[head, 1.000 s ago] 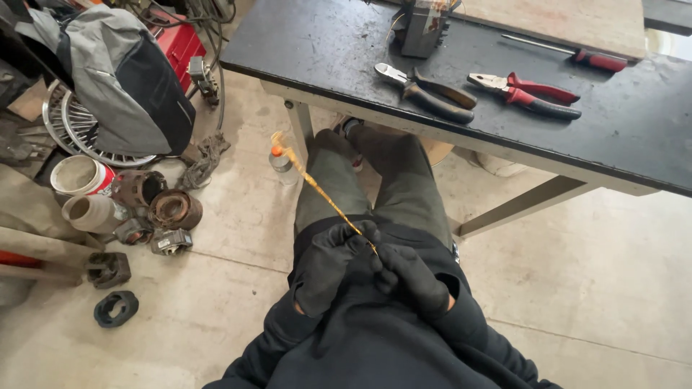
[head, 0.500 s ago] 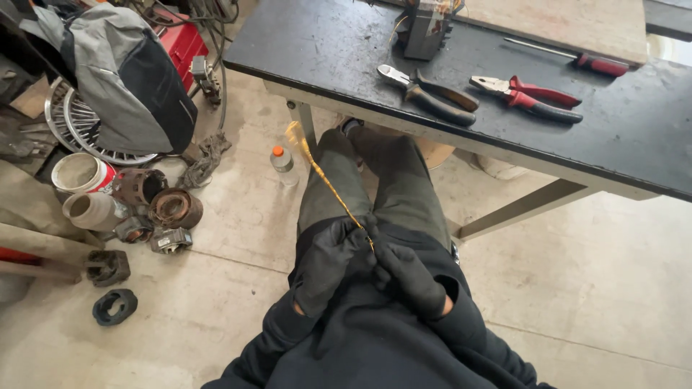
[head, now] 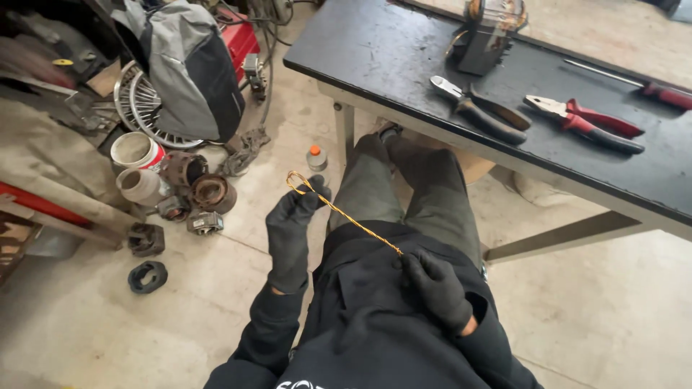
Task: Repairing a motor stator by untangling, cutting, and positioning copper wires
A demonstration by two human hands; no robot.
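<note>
I sit beside a black table (head: 375, 57) with my legs stretched under it, and both hands wear black gloves. My left hand (head: 292, 227) is raised out to the left and pinches the hooked far end of a twisted orange-yellow wire (head: 346, 216). My right hand (head: 436, 288) rests in my lap and grips the wire's near end. The wire runs taut and straight between the two hands, over my left thigh.
On the table lie black-handled pliers (head: 479, 108), red-handled pliers (head: 587, 122), a red-handled screwdriver (head: 649, 90) and a dark wound motor part (head: 490, 32). The floor at left holds a small orange-capped bottle (head: 315, 158), paint cans (head: 137, 151), rusty metal parts (head: 202, 194), a fan guard and a grey backpack (head: 191, 65).
My left hand has slid from my lap out along the wire to its hooked end. The right hand stays on the near end. The view has shifted left.
</note>
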